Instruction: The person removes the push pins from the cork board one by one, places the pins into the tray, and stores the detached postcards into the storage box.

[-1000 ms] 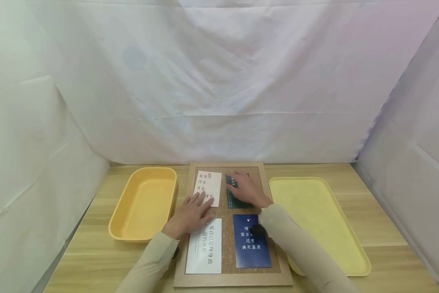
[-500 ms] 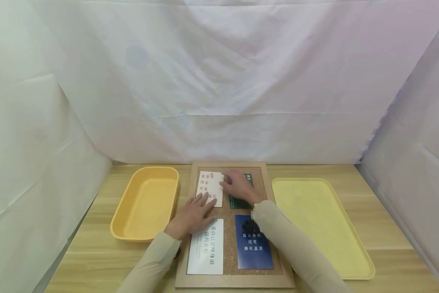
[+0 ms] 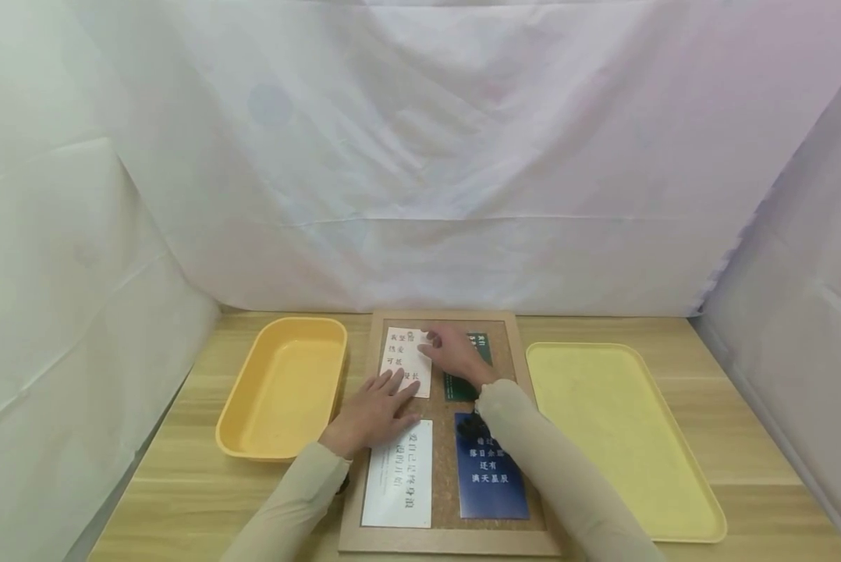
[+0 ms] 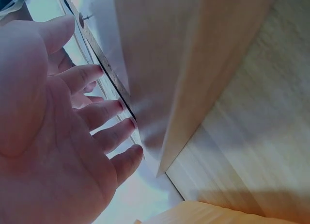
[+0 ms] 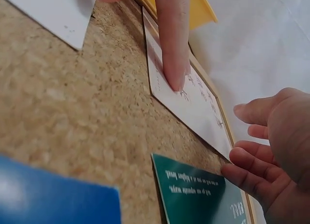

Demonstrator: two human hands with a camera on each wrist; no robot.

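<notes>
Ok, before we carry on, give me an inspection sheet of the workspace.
Surface: wood-grained table.
Job's things: framed corkboard bearing upper white card, lower white card, green card and blue card; the last two partly hidden in the head view.
Flanking it: orange-yellow basin left, pale yellow tray right.
Clutter: nothing seen.
Left hand: fingers spread, touching upper white card.
Right hand: fingers bent, near the same card's right side; no held thing visible.
Cables: nothing seen.
Surroundings: white sheeting behind and both sides.
</notes>
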